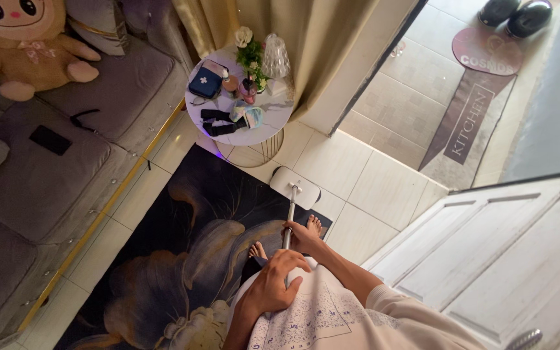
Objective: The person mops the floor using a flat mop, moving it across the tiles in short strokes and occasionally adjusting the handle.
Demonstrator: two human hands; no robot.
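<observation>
- Right hand (pixel 303 234): closed around the thin metal mop handle (pixel 289 217).
- Left hand (pixel 273 283): wrapped around the handle's upper end.
- Flat white mop head (pixel 295 187): rounded rectangle on glossy cream tile, at the dark floral rug (pixel 183 259) edge.
- Round white side table (pixel 273 116): holds a navy pouch (pixel 205 83) and a flower vase (pixel 250 78).
</observation>
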